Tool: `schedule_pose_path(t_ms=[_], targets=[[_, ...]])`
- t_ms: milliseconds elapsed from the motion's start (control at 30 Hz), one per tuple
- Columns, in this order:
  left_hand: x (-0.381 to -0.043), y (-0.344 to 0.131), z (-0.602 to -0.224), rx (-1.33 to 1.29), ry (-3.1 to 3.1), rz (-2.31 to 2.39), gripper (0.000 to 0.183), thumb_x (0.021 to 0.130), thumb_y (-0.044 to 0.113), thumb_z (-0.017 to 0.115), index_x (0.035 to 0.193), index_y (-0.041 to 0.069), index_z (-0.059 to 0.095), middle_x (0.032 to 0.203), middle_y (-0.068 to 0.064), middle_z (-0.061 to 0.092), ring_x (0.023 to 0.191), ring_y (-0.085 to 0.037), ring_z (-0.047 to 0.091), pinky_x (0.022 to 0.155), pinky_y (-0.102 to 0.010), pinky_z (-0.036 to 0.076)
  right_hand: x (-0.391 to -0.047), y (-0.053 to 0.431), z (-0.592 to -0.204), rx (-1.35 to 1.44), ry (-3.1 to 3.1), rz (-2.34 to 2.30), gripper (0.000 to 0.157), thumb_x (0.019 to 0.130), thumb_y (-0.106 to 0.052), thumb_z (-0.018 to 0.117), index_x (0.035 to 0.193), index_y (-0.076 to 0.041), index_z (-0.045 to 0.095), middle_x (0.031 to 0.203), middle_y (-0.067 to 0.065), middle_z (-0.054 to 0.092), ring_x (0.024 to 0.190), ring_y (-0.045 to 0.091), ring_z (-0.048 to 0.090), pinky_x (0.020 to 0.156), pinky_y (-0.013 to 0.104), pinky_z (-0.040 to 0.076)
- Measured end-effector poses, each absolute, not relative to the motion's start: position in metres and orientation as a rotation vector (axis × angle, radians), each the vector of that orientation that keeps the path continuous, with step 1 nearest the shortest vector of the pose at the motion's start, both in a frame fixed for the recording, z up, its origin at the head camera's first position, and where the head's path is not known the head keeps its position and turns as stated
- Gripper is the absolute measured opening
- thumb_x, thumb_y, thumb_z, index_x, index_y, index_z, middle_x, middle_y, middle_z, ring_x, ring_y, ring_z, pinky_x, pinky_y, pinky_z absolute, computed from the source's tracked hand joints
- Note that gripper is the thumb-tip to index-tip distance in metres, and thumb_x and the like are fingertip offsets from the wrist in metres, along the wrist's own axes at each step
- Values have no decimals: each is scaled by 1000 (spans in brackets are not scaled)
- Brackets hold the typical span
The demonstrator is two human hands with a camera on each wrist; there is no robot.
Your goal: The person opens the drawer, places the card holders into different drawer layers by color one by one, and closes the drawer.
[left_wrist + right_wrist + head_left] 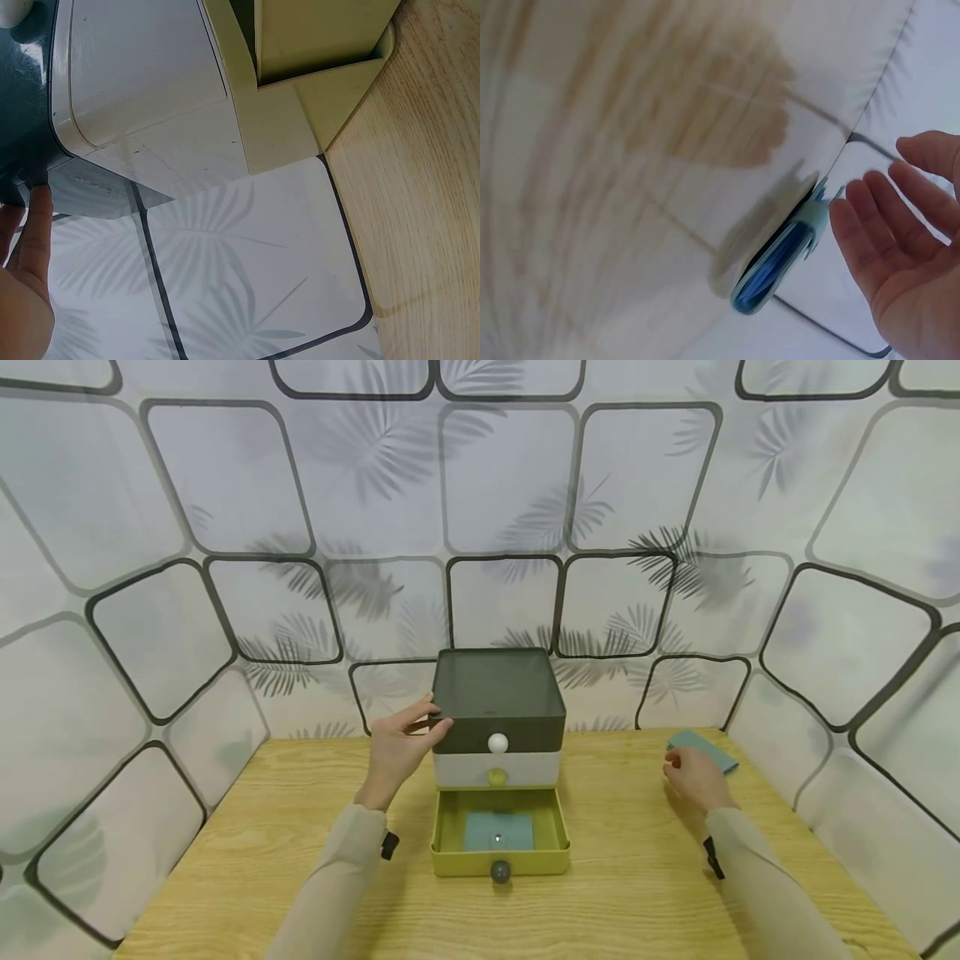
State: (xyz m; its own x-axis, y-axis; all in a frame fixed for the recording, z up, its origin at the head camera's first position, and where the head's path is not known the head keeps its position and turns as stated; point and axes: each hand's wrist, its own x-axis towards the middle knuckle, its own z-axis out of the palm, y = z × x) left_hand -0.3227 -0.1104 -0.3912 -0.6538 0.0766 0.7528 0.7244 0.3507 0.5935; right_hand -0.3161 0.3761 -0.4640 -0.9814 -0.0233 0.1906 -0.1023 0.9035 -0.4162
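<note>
A small drawer cabinet [498,735] with dark green, white and yellow tiers stands mid-table. My left hand [397,747] rests at its upper left corner, fingers fairly straight, and in the left wrist view the fingertips [36,217] touch the dark green side. The bottom yellow drawer [465,862] is pulled out. In it lies a flat light-blue wallet [480,832] with a snap button. At the right, my right hand [697,777] hovers beside a second light-blue wallet [708,750]. In the right wrist view its fingers are loosely bent with nothing between them, and the wallet's folded edge [780,259] shows blue layers.
The wooden table [300,818] reaches the patterned wall covering [390,602] behind and at both sides. Round knobs stick out in front: a white knob [498,743], a yellow knob [497,777] and a grey knob [501,872] on the open drawer.
</note>
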Motion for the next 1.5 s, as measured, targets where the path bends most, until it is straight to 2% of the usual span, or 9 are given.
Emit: schedule_pose_path(t_ms=[100,233,333,467,667,967,1133,1333,1500], targets=[[-322,-111,-391,-702,-1990,-1310,19,84,16,80,100,8,77,124,-15,67,112,-28,67,80,-32,63,-318,384,-464,34,-2875,636,42,95,-11,51,128,15,53,120,36,59,90,44,64,74,54,56],[-322,-110,-391,-707,-1988,-1303,19,83,16,80,100,7,77,123,-15,68,110,-28,68,79,-32,63,-320,397,-466,-36,-2878,567,47,94,-13,55,131,15,50,125,40,52,92,48,60,73,58,55],[-322,-109,-392,-701,-1985,-1308,20,82,14,81,99,7,77,122,-16,68,109,-29,69,79,-34,63,-319,406,-468,-106,-2906,543,52,93,-16,58,132,16,48,128,43,45,110,58,48,81,67,51],[-322,-108,-391,-689,-1981,-1319,21,80,8,81,100,1,76,122,-21,67,107,-33,69,78,-40,63,-319,415,-469,-151,-2969,551,59,92,-20,54,134,19,42,131,45,38,116,60,41,88,71,45],[-301,-103,-373,-693,-1987,-1309,21,80,0,79,99,-8,73,119,-28,65,106,-39,67,78,-44,63,-321,425,-470,-146,-3038,526,62,91,-21,52,132,23,40,133,47,35,119,61,39,96,71,42],[-298,-101,-371,-688,-1985,-1319,21,81,0,79,99,-8,73,119,-29,65,108,-39,67,79,-45,62,-325,438,-474,-119,-3061,564,62,91,-21,53,130,26,39,131,48,35,120,61,38,101,69,39],[-317,-105,-388,-680,-1980,-1332,22,80,4,80,100,-3,75,121,-24,66,109,-36,67,79,-43,63,-325,441,-471,-109,-3087,610,60,93,-21,55,127,26,40,127,47,39,117,59,39,100,67,41],[-322,-110,-391,-700,-1975,-1323,19,82,14,81,100,7,77,122,-16,68,110,-28,68,79,-32,63,-323,441,-472,-105,-3074,593,56,95,-28,59,122,19,44,120,44,46,109,58,46,88,64,47],[-302,-105,-374,-692,-1987,-1317,18,83,6,79,99,-2,75,121,-24,66,110,-35,67,80,-38,63,-322,445,-475,-74,-3053,569,55,90,-35,66,117,11,50,113,38,56,96,51,57,76,56,52]])
